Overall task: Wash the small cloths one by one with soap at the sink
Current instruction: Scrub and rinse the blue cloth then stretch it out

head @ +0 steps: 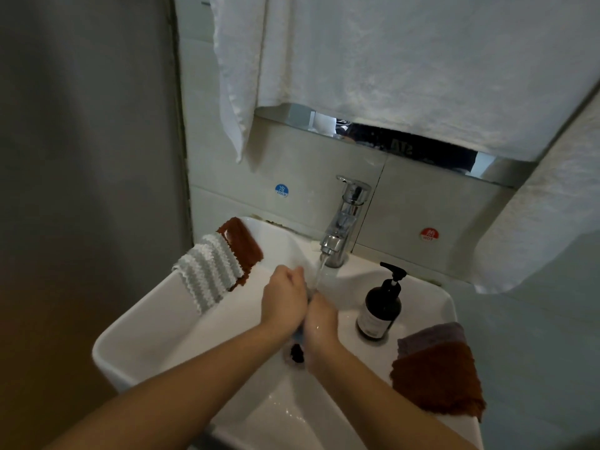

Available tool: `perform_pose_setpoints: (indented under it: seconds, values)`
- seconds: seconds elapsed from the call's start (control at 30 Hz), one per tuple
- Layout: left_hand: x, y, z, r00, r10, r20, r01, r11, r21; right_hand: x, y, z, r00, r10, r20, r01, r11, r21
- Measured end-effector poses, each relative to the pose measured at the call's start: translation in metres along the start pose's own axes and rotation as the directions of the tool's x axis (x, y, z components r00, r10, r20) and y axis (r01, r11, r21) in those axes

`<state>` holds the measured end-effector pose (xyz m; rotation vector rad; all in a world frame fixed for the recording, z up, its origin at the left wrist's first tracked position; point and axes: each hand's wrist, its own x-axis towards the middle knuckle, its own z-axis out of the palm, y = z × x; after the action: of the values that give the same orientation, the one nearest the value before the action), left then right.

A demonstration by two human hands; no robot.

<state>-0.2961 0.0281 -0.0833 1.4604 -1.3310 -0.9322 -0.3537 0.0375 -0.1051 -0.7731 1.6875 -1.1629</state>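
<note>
Over the white sink [136, 336], my left hand [284, 297] and my right hand [321, 323] press together around a small blue cloth [299, 334]; only a sliver of it shows between the palms. Water runs from the chrome tap [344, 222] onto the hands. A grey-and-white striped cloth [207, 271] and a rust-brown cloth [242, 240] hang over the sink's left rim. On the right rim lie another rust-brown cloth [436, 381] and a purple cloth [431, 334] under it. A dark soap pump bottle [381, 306] stands right of the tap.
White towels [389, 60] hang above the sink, one more at the right [545, 222]. The dark drain hole [297, 352] lies below my hands. Blue cold [281, 190] and red hot [429, 234] stickers mark the tiled wall. A grey wall closes the left side.
</note>
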Motion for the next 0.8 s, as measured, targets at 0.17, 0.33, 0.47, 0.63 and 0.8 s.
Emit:
perform_pose_setpoints:
  seconds: [0.17, 0.33, 0.47, 0.63, 0.8]
  values:
    - [0.009, -0.003, -0.001, 0.986, -0.046, 0.161, 0.044, 0.999, 0.016, 0.011, 0.005, -0.022, 0.997, -0.075, -0.017, 0.07, 0.979, -0.194]
    - [0.016, 0.007, -0.011, 0.984, -0.041, 0.175, 0.055, 0.996, -0.073, 0.001, -0.007, -0.039, 0.988, -0.156, -0.023, 0.128, 0.881, -0.455]
    - [0.012, 0.016, -0.028, 0.935, 0.004, 0.355, 0.085, 0.969, -0.232, -0.017, -0.029, -0.051, 0.972, -0.116, 0.202, 0.14, 0.984, -0.109]
    - [0.013, 0.007, -0.037, 0.896, 0.076, 0.439, 0.023, 0.976, -0.216, -0.016, -0.022, -0.051, 0.954, -0.175, 0.245, 0.208, 0.972, -0.113]
    - [0.027, -0.002, -0.043, 0.807, 0.182, 0.562, -0.289, 0.951, 0.107, -0.011, -0.021, -0.054, 0.964, -0.168, 0.208, 0.165, 0.986, 0.033]
